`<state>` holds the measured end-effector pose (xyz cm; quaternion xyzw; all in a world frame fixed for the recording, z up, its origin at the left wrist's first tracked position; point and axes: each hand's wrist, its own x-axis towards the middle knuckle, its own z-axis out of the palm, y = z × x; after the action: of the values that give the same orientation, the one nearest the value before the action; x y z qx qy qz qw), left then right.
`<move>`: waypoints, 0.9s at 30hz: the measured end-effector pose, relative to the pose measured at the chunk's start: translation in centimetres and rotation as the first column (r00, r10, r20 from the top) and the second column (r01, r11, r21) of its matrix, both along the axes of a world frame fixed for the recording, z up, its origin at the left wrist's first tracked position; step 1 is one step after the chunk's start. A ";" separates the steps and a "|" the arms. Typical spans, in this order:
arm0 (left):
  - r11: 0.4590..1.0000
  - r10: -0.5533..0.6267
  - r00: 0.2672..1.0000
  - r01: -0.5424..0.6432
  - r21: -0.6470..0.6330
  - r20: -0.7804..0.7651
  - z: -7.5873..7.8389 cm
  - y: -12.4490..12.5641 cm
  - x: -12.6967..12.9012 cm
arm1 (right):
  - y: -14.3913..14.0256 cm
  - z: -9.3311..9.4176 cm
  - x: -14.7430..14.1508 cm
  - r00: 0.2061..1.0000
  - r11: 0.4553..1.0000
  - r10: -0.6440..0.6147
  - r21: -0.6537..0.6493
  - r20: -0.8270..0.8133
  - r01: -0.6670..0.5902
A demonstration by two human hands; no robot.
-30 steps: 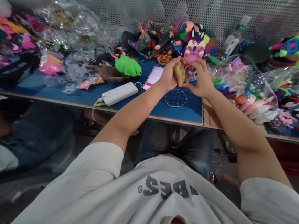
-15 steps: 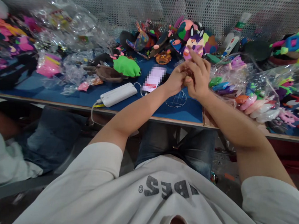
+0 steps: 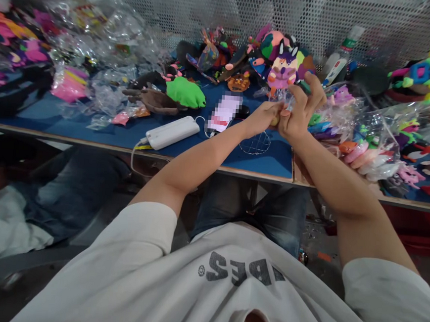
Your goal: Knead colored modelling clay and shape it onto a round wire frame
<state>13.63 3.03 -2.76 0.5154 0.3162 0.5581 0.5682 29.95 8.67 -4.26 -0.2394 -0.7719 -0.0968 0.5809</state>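
Note:
My left hand (image 3: 262, 119) and my right hand (image 3: 301, 111) meet above the blue table top (image 3: 127, 134). Between them they pinch a small tan toy piece (image 3: 275, 120), mostly hidden by the fingers, with clear plastic wrap (image 3: 285, 99) around the right fingers. My right hand is raised with its fingers curled. A small wire mesh frame (image 3: 254, 142) lies on the table just below the hands. A purple and pink animal figure (image 3: 283, 67) stands behind the hands.
A white power bank (image 3: 172, 133) with a cable lies at the table's front. A green piece (image 3: 185, 92) and brown piece (image 3: 156, 102) lie left. Bags of colourful toys (image 3: 369, 138) fill the right side. Another person (image 3: 29, 201) sits at left.
The tan piece, plainly visible a second ago, is now enclosed between my hands. Both hands shifted right and slightly up, and my right hand lifted its fingers into the plastic wrap.

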 end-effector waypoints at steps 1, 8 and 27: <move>1.000 -0.008 1.000 0.008 -0.005 -0.013 -0.2 0.2 0.0 | -0.1 0.0 -0.1 1.000 1.000 0.014 -0.024 -0.023 -0.015; 0.984 0.129 0.989 -0.136 0.115 0.068 -0.3 0.8 0.3 | -0.9 1.0 -1.0 0.999 1.000 -0.020 0.024 0.044 0.019; 0.838 0.487 0.864 -0.503 0.210 0.126 -0.4 2.0 -1.9 | -0.8 -0.4 -1.3 0.970 0.956 0.127 -0.285 0.206 -0.064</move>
<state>11.72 5.04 -3.21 0.4607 0.3508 0.7364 0.3498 28.60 7.87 -4.70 -0.2679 -0.8487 0.0142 0.4557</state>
